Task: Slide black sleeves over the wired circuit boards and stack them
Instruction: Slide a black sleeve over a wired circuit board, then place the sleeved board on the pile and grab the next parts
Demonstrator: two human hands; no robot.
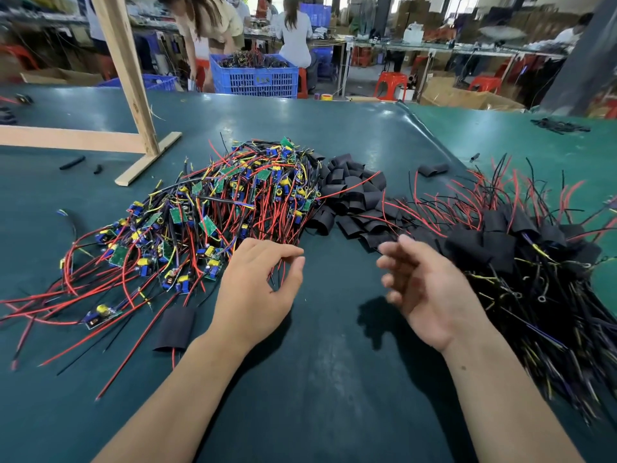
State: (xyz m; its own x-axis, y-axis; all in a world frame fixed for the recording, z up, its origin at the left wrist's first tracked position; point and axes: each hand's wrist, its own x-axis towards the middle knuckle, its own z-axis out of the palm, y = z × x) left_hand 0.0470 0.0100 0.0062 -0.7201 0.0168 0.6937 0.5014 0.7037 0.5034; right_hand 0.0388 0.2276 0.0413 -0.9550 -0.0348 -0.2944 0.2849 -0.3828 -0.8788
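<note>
While the left hand (257, 289) is being curled over wire ends (277, 274) at the circuit board pile (213, 208), grip unclear, the right hand (427, 292) is being held open. One board alone should be teased free; black sleeves (354, 195) are lying just right of that pile.

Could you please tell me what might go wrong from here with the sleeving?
1. The bare boards lie in a tangle, so the left hand, at their wire ends, may drag several out together.
2. Some red wires cross the loose sleeves; lifting one could snag.
3. The left forearm may nudge the lone black sleeve beside it.
</note>
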